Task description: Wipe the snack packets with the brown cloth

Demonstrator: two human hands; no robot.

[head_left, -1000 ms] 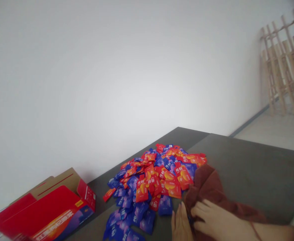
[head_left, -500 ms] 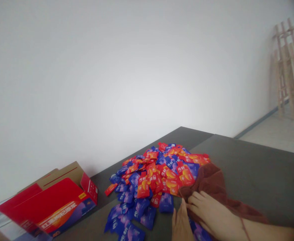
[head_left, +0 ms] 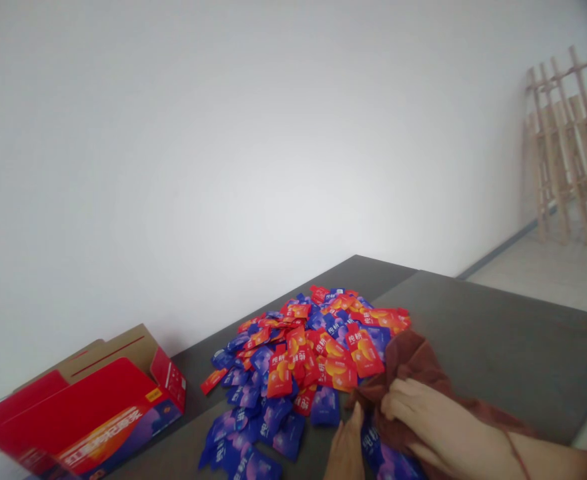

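Note:
A brown cloth (head_left: 413, 363) lies bunched at the front of the grey table. My right hand (head_left: 431, 417), a thin cord round its wrist, has its fingers curled into the cloth's folds. At the cloth's left edge, the fingertips of my left hand (head_left: 347, 447) are closed on the fabric. Between the hands a blue sachet (head_left: 388, 460) shows partly from under the cloth. Just beyond, many red sachets (head_left: 279, 373) and blue sachets (head_left: 288, 437) are heaped loosely, and the cloth touches the near right side of that pile.
To the left stands an open red carton (head_left: 108, 407) with its flaps up. The grey table (head_left: 498, 340) extends right, with a seam across it. A white wall (head_left: 273, 167) rises behind, and a wooden rack (head_left: 568, 147) leans at the far right.
My right hand has lifted and gathered the cloth slightly, and more of the blue sachet beneath shows. My left fingers have moved to the cloth's edge. The view has shifted a little right.

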